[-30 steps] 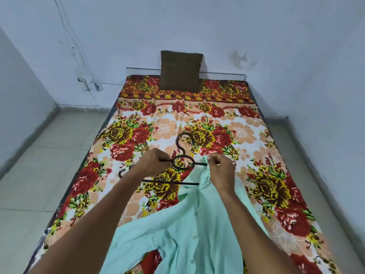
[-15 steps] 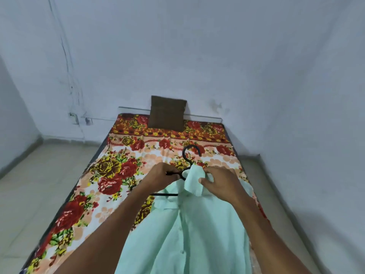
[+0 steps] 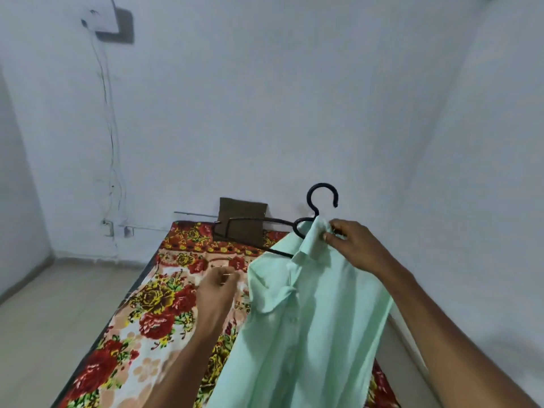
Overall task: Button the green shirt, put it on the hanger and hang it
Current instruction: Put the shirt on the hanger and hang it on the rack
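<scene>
Right hand [image 3: 350, 248] pinches the limp mint-green cotton shirt [image 3: 306, 319] at its collar on the thin black plastic hanger [image 3: 297, 225] (light, slippery load); left hand [image 3: 216, 293] blurred, grip unclear.

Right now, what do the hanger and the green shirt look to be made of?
The hanger looks like black moulded plastic: thick rounded hook, dull even sheen, though coated metal can't be ruled out. The green shirt looks like thin woven cloth, matte with a faint sheen; it hangs in soft folds below the right hand.

smooth matt cloth shirt [image 3: 309, 319], glossy black hanger [image 3: 321, 189]
</scene>
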